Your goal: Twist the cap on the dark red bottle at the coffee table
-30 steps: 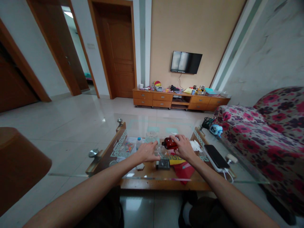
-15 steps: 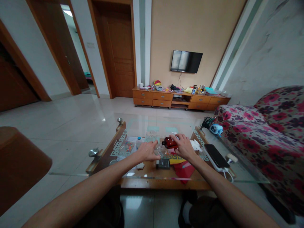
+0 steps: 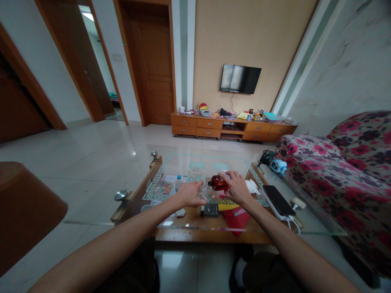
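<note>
"Brown bottle (image 3: 218, 183): where is it found?"

"Above the middle of the worktop, in the right hand. The parts follow, largest first."

"What are the largest parts?"

"The floral sofa (image 3: 345, 179), at the right edge of the view; next, the low wooden cabinet (image 3: 189, 125) along the far wall, its top strewn with small articles."

"And nearer the person?"

"The worktop (image 3: 317, 224), a glass sheet through which a patterned wooden frame is visible. Smaller than this is the television (image 3: 240, 79), mounted above the cabinet. A red sheet (image 3: 237, 221) lies near the front edge, seen through or on the glass; which, cannot be told."

"How are the hands disposed?"

"The right hand (image 3: 235, 187) is wrapped around the body of the bottle, which is tipped almost level, its dark neck directed left. The left hand (image 3: 192, 194) is half open, thumb apart from forefinger, at a clear vessel (image 3: 209, 193) just beside that neck. Whether it grips the vessel cannot be told."

"And the smallest parts?"

"A dark phone (image 3: 278, 200), toward the right of the worktop, with a white cable (image 3: 293, 224) near it; and a small black box (image 3: 209, 211), nearer the front than the vessel."
</note>
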The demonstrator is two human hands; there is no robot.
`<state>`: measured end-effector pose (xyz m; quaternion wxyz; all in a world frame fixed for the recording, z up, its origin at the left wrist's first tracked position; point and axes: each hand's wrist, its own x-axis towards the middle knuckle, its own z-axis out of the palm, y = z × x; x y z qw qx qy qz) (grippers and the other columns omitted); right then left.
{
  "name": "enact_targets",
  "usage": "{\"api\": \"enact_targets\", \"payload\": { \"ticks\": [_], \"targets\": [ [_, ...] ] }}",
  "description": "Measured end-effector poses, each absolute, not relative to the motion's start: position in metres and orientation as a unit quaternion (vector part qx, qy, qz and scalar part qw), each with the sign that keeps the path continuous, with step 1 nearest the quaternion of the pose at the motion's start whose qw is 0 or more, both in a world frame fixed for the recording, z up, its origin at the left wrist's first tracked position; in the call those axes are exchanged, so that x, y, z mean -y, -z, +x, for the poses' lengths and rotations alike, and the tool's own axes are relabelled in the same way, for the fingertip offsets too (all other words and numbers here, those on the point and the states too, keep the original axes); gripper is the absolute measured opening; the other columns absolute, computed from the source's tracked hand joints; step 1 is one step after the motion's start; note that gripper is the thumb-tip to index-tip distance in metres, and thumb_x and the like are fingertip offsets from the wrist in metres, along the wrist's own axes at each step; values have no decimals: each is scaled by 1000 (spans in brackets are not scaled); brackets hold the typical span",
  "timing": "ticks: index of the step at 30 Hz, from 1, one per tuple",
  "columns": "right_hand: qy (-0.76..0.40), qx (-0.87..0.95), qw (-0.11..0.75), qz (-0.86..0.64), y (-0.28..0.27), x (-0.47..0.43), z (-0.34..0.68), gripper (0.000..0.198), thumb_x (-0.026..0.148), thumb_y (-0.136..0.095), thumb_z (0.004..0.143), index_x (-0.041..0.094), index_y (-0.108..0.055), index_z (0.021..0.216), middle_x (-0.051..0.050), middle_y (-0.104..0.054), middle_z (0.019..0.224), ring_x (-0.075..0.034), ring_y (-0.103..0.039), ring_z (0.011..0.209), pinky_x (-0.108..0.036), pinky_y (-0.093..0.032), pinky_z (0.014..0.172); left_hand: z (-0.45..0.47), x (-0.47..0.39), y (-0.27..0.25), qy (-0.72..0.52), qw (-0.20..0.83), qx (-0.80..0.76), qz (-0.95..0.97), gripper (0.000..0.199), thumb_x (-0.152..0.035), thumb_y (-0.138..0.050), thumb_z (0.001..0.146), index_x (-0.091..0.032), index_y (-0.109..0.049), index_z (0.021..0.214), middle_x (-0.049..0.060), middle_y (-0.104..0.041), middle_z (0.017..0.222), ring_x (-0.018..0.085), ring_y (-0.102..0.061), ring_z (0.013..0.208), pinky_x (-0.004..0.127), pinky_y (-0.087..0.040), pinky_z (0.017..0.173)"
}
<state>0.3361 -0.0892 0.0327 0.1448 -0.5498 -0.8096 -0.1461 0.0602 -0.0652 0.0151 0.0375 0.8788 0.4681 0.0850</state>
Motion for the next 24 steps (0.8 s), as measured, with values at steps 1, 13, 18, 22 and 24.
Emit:
{"api": "enact_targets", "payload": {
  "ticks": [1, 13, 18, 22, 24],
  "targets": [
    [145, 810, 145, -549, -33, 89, 336, 80, 19, -68, 80, 33, -46, 156, -13, -54, 142, -35, -45, 127, -47, -38, 106, 60, 65, -15, -83, 39, -468, 879, 75, -74, -66, 80, -20, -54, 130, 18, -73, 111, 42, -72, 99, 48, -54, 83],
    [148, 810, 148, -548, -33, 90, 336, 80, 17, -67, 81, 34, -46, 156, -13, -55, 143, -36, -45, 128, -47, -39, 104, 61, 66, -18, -77, 37, -471, 878, 73, -74, -66, 79, -21, -54, 128, 17, -73, 110, 40, -72, 99, 46, -54, 83],
    [145, 810, 149, -549, -32, 90, 336, 81, 18, -69, 81, 34, -45, 156, -13, -55, 143, -36, -45, 128, -47, -38, 105, 61, 67, -18, -77, 29, -469, 879, 73, -72, -64, 80, -20, -54, 130, 17, -73, 109, 40, -72, 98, 46, -54, 83],
    [144, 810, 148, -548, -31, 89, 337, 80, 19, -69, 81, 33, -45, 157, -14, -54, 144, -36, -45, 128, -47, -37, 106, 62, 67, -18, -78, 33, -469, 879, 73, -72, -65, 79, -20, -55, 128, 17, -73, 108, 41, -72, 98, 46, -54, 82],
    [145, 810, 147, -549, -31, 88, 338, 80, 19, -68, 82, 33, -45, 157, -14, -53, 144, -36, -45, 127, -47, -37, 105, 62, 66, -18, -74, 37, -473, 877, 73, -71, -67, 78, -19, -55, 128, 17, -73, 108, 41, -72, 98, 46, -54, 83]
  ]
}}
